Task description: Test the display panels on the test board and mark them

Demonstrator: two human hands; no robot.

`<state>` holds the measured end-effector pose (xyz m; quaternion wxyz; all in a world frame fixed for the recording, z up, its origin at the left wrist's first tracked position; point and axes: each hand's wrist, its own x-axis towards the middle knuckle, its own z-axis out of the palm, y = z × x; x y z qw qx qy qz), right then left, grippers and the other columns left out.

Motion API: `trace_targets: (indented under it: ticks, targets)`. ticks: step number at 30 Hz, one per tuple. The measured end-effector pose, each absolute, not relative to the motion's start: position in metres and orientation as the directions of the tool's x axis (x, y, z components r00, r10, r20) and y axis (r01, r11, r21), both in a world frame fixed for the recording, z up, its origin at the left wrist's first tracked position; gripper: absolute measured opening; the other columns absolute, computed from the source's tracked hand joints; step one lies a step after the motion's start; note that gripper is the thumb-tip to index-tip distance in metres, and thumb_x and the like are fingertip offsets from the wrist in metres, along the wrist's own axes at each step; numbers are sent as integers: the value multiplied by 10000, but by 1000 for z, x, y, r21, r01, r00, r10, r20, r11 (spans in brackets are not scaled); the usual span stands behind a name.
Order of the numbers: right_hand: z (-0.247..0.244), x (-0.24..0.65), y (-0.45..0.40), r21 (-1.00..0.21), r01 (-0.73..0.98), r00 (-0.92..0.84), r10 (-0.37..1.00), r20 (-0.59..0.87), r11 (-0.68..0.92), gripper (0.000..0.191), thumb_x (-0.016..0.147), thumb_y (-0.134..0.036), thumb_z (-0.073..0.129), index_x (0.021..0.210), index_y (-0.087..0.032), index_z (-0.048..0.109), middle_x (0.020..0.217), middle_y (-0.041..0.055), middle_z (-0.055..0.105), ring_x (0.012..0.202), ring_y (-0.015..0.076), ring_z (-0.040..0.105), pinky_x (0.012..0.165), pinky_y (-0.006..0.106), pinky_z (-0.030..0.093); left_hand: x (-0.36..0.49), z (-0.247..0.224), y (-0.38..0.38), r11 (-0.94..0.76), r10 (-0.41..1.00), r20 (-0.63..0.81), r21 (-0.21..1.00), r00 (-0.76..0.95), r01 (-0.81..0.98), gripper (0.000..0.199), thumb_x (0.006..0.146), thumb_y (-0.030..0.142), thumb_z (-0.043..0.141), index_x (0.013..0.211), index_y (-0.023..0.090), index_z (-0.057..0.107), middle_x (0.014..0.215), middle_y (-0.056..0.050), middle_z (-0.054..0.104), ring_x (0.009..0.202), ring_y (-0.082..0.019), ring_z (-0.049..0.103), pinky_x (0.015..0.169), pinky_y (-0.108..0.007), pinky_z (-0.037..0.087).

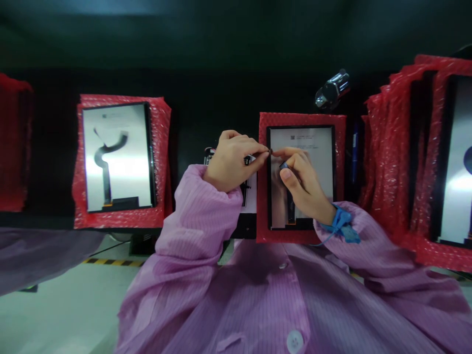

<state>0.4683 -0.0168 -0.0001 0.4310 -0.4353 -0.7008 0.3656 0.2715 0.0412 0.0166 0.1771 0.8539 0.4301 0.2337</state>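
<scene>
A display panel (320, 172) lies back-side up on red bubble wrap (263, 211) in front of me. A dark flex cable (291, 209) runs up from its lower edge, partly covered by my right hand. My left hand (236, 160) reaches over the panel's left edge, thumb and index finger pinched on a small dark piece (270, 151). My right hand (300, 182) is above the panel, its index fingertip at that same piece. Between its thumb and curled fingers shows a dark, bluish bit, seemingly the cable's end. A blue wrist strap (341, 223) circles my right wrist.
Another panel (129, 177) with a curved cable lies on red wrap to the left. A stack of red bubble wrap (387, 162) stands right, with a further panel (455, 182). A shiny metal object (332, 90) and blue pen (354, 152) lie nearby. A circuit board (209, 155) is partly under my left hand.
</scene>
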Motion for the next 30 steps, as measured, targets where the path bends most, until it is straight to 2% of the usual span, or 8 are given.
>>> trace_targets:
  ticks: [7,11,14,17,22,30]
  targets:
    - [2,467,-17,-922,226,-287,926,245,313,294,1029,-445,429,818,-240,426,1111,66,632,1038,206,536,941,428,426,272,15,40,-558,824,222,471,521,683,232,954,315,526,892,237,736,881,-18,779,830,-202,699,922,-441,422]
    - [8,467,-18,-915,199,-505,837,213,352,355,1040,-503,346,822,-240,442,900,45,606,897,203,507,842,402,433,273,16,40,-544,832,205,488,516,683,237,952,297,502,871,226,713,863,-28,763,827,-207,683,912,-448,411]
    - [8,471,-15,-885,242,-592,783,191,399,389,1053,-473,246,817,-234,442,875,51,583,881,214,486,851,431,415,272,19,39,-543,823,167,510,543,667,230,935,262,474,834,214,676,829,-17,732,831,-203,666,932,-446,399]
    - [4,476,-11,-847,308,-562,802,205,432,354,1043,-404,241,833,-238,473,909,60,582,918,230,488,903,466,402,271,24,39,-564,788,117,530,604,633,238,917,249,455,779,202,643,779,-13,698,817,-197,649,943,-446,382]
    - [-6,479,-4,-809,416,-446,869,216,415,194,983,-347,430,845,-275,546,998,53,624,1016,254,511,1020,518,370,270,27,39,-582,744,70,555,664,594,233,886,253,457,758,203,645,740,-18,674,809,-206,647,934,-460,373]
    - [-13,478,-2,-814,419,-414,882,224,403,77,916,-334,535,909,-317,609,1045,42,664,1061,290,515,1035,606,383,270,26,38,-584,739,69,563,670,586,229,883,259,463,751,205,642,749,-28,691,806,-214,655,930,-476,378]
